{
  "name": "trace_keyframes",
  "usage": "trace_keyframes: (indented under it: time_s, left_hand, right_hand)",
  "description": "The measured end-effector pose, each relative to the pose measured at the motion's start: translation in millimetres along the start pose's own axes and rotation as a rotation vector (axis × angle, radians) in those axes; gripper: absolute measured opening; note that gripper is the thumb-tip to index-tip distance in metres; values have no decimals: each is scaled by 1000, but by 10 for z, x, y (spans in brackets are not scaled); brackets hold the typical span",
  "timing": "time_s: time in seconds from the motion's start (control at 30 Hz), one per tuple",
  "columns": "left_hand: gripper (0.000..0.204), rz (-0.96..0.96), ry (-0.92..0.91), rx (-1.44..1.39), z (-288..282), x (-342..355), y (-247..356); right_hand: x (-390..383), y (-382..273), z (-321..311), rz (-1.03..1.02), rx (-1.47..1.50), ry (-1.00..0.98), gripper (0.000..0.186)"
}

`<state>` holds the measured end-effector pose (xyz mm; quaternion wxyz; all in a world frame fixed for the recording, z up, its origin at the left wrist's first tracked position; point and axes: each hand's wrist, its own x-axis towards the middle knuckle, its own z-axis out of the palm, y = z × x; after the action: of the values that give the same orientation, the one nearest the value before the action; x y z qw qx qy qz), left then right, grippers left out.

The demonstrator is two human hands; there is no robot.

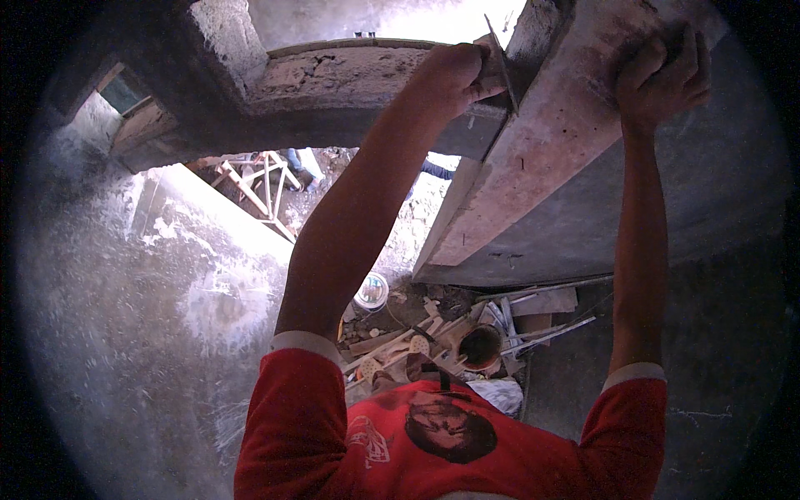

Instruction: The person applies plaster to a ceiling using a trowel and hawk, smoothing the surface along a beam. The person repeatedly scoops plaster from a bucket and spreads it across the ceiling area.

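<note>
My left hand (458,79) is closed round the grip of a flat-bladed trowel (502,67), held up high near the top of the view. The thin dark blade shows almost edge-on. It stands beside the corner where a rough concrete beam (342,79) meets a pale pinkish strip (558,125) along the wall. Higher on that strip, to the right, my right hand (662,79) rests against the surface with fingers bent and somewhat apart. Nothing shows in it, though shadow hides part of the fingers. Small nails or pins stick out of the strip.
Below lie scrap boards (542,300), a round dark-mouthed bucket (481,346) and a white-rimmed bucket (372,292). A wooden frame (262,183) and part of a person (304,167) show through the opening. Grey plastered wall (167,333) rises on the left.
</note>
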<state>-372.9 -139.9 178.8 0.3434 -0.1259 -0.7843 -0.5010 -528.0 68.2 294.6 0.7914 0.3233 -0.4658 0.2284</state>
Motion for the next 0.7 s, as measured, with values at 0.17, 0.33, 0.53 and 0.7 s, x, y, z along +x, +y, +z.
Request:
trace_keyframes:
  time_s: [0.17, 0.33, 0.53, 0.7]
  left_hand:
    - [25, 102, -95, 216, -38, 216, -305]
    - [24, -219, 17, 38, 126, 294, -51]
    - [27, 39, -60, 745, -43, 315, 237]
    - [27, -112, 94, 344, -40, 488, 174]
  right_hand:
    - [-9, -10, 20, -28, 6, 14, 49]
    - [-36, -11, 31, -12, 13, 26, 51]
    - [-20, -52, 25, 19, 27, 31, 51]
    - [-13, -54, 40, 11, 59, 36, 51]
